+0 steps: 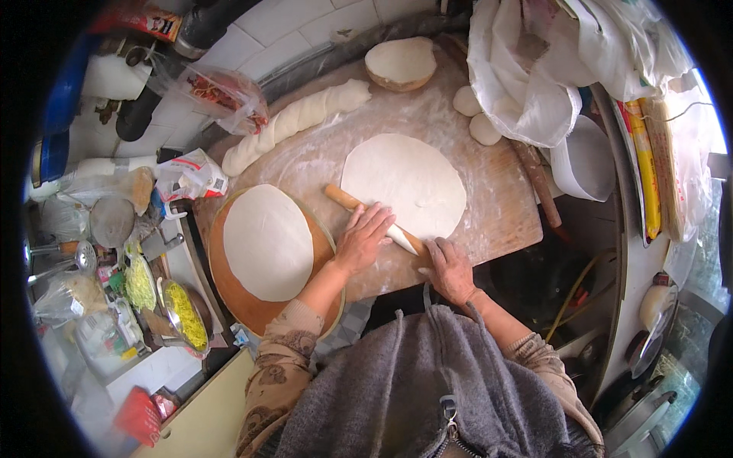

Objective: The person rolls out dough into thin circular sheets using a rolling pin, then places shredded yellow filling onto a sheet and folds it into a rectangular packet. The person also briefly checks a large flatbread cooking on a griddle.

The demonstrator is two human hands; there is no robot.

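Observation:
On a floured wooden board [498, 212] lies a large round sheet of dough [406, 177]. A wooden rolling pin [339, 196] lies across its near left edge, with a bit of dough lapped over the pin's middle. My left hand [365, 237] rests on the pin with its fingers extended over it. My right hand [449, 269] is at the pin's right end, its fingers curled over the wood. Left of the board's front, a second flat dough sheet [269, 243] lies on a round orange-brown tray [329, 246]. Behind, a long roll of dough [298, 121] stretches along the board.
A bowl [401, 64] and two dough balls [485, 129] stand at the back. Another rolling pin [535, 183] lies at the board's right edge, beside a white cloth [524, 86]. Bowls of shredded food [186, 315], a cleaver [157, 245] and bags crowd the left counter.

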